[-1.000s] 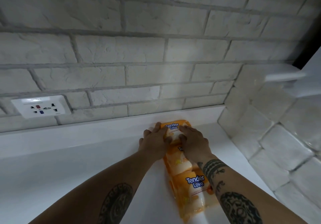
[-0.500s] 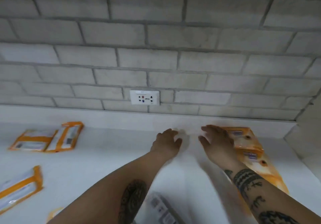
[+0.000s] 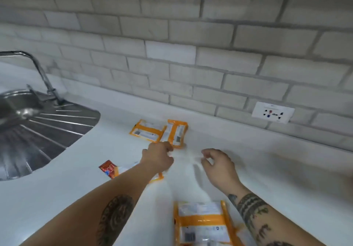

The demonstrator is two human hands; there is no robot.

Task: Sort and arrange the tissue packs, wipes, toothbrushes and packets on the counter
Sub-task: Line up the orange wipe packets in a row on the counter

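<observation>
Both hands have been carried left along the counter [image 3: 277,171]; the socket [image 3: 273,112] now lies far right. The left hand [image 3: 157,158] is curled at the near end of two far orange packs [image 3: 174,134], grip not discernible. The right hand [image 3: 217,166] is held loosely open, empty. Another pack [image 3: 159,177] is half hidden beneath the left forearm, beside a red packet [image 3: 108,168].

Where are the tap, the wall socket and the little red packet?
tap [image 3: 41,73], head view, on the bent metal neck.
wall socket [image 3: 273,112], head view, middle of its white plate.
red packet [image 3: 108,168], head view, middle of its red face.
</observation>
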